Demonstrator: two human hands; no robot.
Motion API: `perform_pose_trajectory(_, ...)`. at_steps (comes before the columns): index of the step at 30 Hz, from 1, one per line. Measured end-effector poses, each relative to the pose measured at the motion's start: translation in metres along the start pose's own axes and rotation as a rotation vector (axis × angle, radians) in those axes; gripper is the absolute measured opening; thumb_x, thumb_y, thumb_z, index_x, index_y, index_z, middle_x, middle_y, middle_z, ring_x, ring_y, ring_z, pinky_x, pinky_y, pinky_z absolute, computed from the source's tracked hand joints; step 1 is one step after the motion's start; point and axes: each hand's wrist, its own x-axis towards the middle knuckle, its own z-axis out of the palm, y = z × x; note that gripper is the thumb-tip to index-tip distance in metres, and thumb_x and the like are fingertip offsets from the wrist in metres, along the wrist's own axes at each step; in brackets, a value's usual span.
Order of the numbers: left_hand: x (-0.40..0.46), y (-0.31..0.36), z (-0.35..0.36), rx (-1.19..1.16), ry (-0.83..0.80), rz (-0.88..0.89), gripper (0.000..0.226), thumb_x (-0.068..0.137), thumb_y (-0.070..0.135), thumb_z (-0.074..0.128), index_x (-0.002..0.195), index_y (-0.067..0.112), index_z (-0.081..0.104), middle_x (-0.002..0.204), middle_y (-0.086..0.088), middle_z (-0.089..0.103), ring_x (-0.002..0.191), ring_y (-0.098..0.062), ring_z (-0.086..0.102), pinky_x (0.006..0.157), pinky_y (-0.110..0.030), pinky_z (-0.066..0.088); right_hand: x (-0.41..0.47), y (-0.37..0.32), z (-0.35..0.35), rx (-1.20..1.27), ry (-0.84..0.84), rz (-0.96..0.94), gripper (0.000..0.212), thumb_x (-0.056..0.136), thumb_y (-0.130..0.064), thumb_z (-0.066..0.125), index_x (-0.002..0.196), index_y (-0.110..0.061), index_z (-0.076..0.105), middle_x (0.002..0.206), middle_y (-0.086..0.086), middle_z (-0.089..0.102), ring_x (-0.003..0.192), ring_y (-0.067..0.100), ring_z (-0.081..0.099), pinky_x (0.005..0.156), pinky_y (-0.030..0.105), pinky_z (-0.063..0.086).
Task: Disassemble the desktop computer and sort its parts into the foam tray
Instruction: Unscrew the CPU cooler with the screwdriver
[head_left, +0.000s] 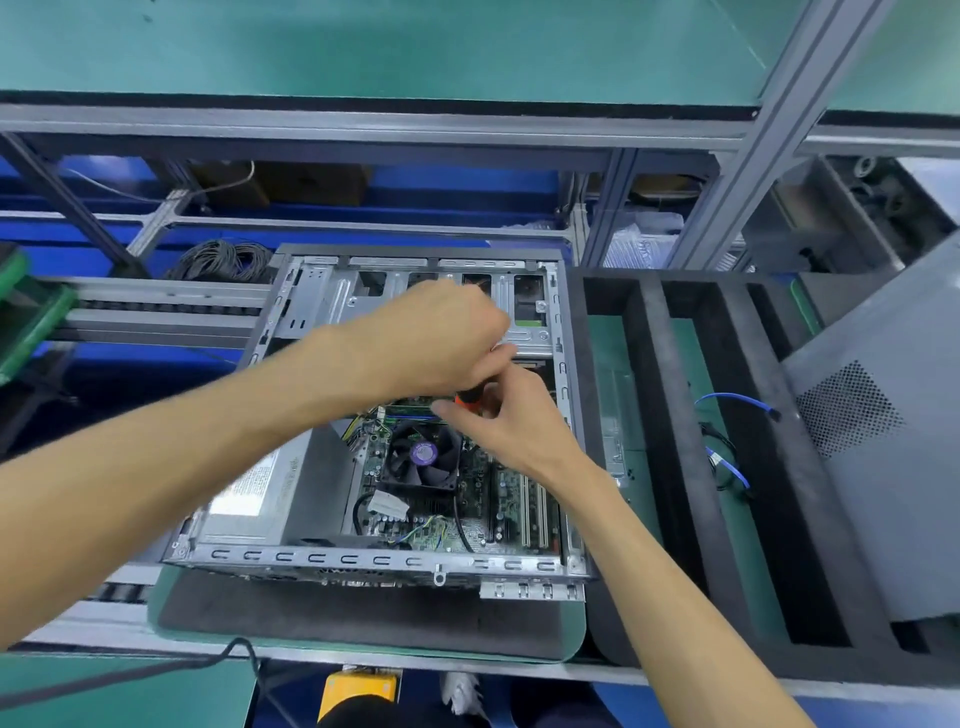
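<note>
I see both bare forearms reaching forward and converging. Left hand (436, 338) sits above, fingers curled into a fist-like grip, knuckles up. Right hand (511, 410) lies just below, touching it, fingers bent and pinching inward, wrist angled left.

- The open grey metal computer case (311, 558) lies at the centre, on a dark flat mat (311, 618).
- At 3 o'clock, just beside it, sits the black foam tray (649, 415).
- In the tray lie blue cables (737, 400).
- Further toward 3 o'clock leans a grey perforated side panel (883, 467).
</note>
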Motion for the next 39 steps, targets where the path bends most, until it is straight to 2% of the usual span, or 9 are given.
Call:
perform_pose_trajectory(5,0.013,0.011,0.002,-0.333,-0.138,-0.314,0.073,0.092,0.074,0.023,0.06,0.014,0.047,0.056,-0.007,0.059,0.055,-0.029,0.06,0.053,-0.031,0.042,-0.002,-0.001,-0.001,0.0,0.1,0.047,0.036,0.087,-0.041,0.067,0.063,-0.027,0.044,0.05,-0.013,0.053,0.048,0.01,0.045,0.047,0.032,0.03)
perform_pose_trajectory(8,-0.008,-0.023,0.021,-0.897,-0.425,-0.378,0.089,0.063,0.098,0.037,0.105,0.022,0.058,0.074,-0.004,0.076,0.065,-0.019,0.073,0.054,-0.029,0.055,-0.006,0.003,-0.007,0.131,0.338,0.118,0.021,0.092,-0.028,0.067,0.073,-0.024,0.058,0.058,-0.016,0.059,0.053,0.005,0.051,0.051,0.022,0.038)
perform_pose_trajectory(12,-0.054,-0.006,0.099,-0.287,-0.549,-0.097,0.116,0.063,0.075,0.074,0.152,0.02,0.023,0.142,-0.003,0.048,0.129,-0.022,0.048,0.108,-0.037,0.038,-0.004,-0.001,-0.013,0.467,0.558,0.207,0.013,0.094,-0.016,0.063,0.085,-0.009,0.068,0.071,-0.006,0.07,0.068,0.003,0.061,0.065,0.02,0.048)
perform_pose_trajectory(16,-0.064,-0.005,0.128,-0.296,-0.364,-0.079,0.104,0.057,0.069,0.078,0.138,0.017,0.039,0.121,0.001,0.058,0.111,-0.022,0.056,0.09,-0.035,0.047,-0.005,-0.001,-0.009,0.432,0.507,0.207,0.016,0.094,-0.022,0.063,0.081,-0.012,0.066,0.077,0.015,0.068,0.067,0.014,0.058,0.068,0.036,0.05)
perform_pose_trajectory(21,-0.062,-0.036,0.092,-0.41,-0.169,-0.221,0.094,0.048,0.081,0.072,0.117,0.028,0.039,0.087,0.001,0.054,0.076,-0.016,0.05,0.057,-0.024,0.036,-0.005,-0.004,-0.012,0.503,0.505,0.151,0.011,0.09,-0.015,0.064,0.081,-0.01,0.067,0.075,-0.006,0.069,0.073,0.008,0.061,0.07,0.023,0.05)
perform_pose_trajectory(25,-0.07,-0.044,0.078,-0.584,-0.285,-0.295,0.1,0.054,0.067,0.085,0.13,0.019,0.04,0.082,0.013,0.041,0.073,-0.008,0.047,0.063,-0.018,0.035,-0.007,-0.007,-0.016,0.631,0.556,0.11,0.014,0.088,-0.022,0.063,0.075,-0.025,0.067,0.08,0.001,0.068,0.065,0.011,0.054,0.064,0.025,0.043)
perform_pose_trajectory(29,-0.081,-0.037,0.067,-0.497,-0.24,-0.248,0.117,0.057,0.067,0.083,0.149,0.025,0.024,0.137,0.008,0.027,0.109,-0.019,0.055,0.096,-0.034,0.049,-0.007,-0.007,-0.016,0.691,0.598,0.155,0.024,0.093,-0.032,0.061,0.089,-0.009,0.068,0.062,-0.007,0.058,0.045,0.011,0.042,0.047,0.024,0.038)
perform_pose_trajectory(32,-0.081,-0.03,0.042,-0.383,-0.239,-0.229,0.116,0.057,0.074,0.077,0.149,0.031,0.019,0.14,0.007,0.031,0.116,-0.02,0.053,0.092,-0.037,0.051,-0.01,-0.011,-0.021,0.75,0.647,0.175,0.033,0.095,-0.035,0.06,0.087,-0.003,0.065,0.057,-0.01,0.052,0.042,0.009,0.039,0.04,0.024,0.035)
perform_pose_trajectory(39,-0.055,-0.026,-0.021,0.258,-0.46,-0.111,0.091,0.055,0.073,0.074,0.131,0.032,0.044,0.117,0.003,0.044,0.112,-0.021,0.046,0.086,-0.035,0.037,-0.013,-0.027,-0.05,0.771,0.791,0.226,0.046,0.093,-0.043,0.059,0.05,-0.027,0.064,0.057,-0.005,0.056,0.058,0.01,0.053,0.075,0.035,0.052)
